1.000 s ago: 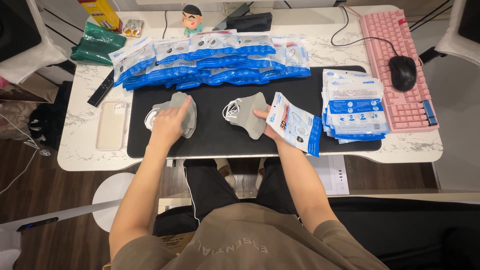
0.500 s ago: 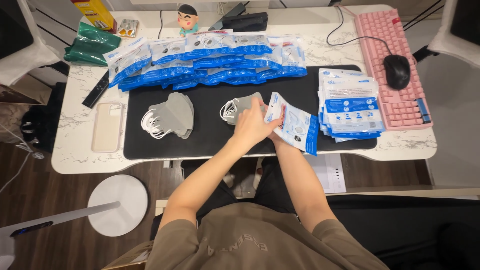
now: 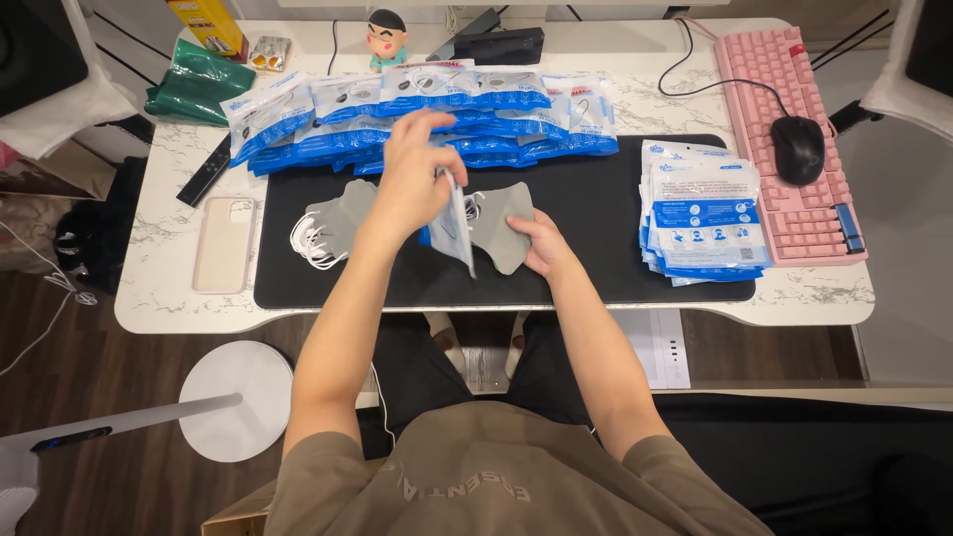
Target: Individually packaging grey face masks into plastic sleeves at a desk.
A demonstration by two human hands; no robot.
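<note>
**Grey masks and glossy pouches on a black desk mat**

Grey folded face masks are lying on a smooth black desk mat (image 3: 596,268) that is covering the middle of a white marble-patterned desk (image 3: 159,298). The left hand (image 3: 412,179) is pinching a thin blue-and-white plastic pouch (image 3: 455,230) by its upper edge, holding it upright and edge-on above the mat. The right hand (image 3: 544,243) is resting just right of it, fingers curled onto a soft grey mask (image 3: 501,226) and pressing it flat. A second grey mask (image 3: 338,218), with white ear loops trailing from it, is lying further left, apart from both hands. Crinkly filled pouches (image 3: 417,104) are overlapping in a long row along the far edge of the mat. Flat empty pouches (image 3: 700,213) are sitting stacked at the right, beside a pink keyboard (image 3: 784,129) and a black mouse (image 3: 797,149). A pale phone (image 3: 223,243) is lying at the left.
</note>
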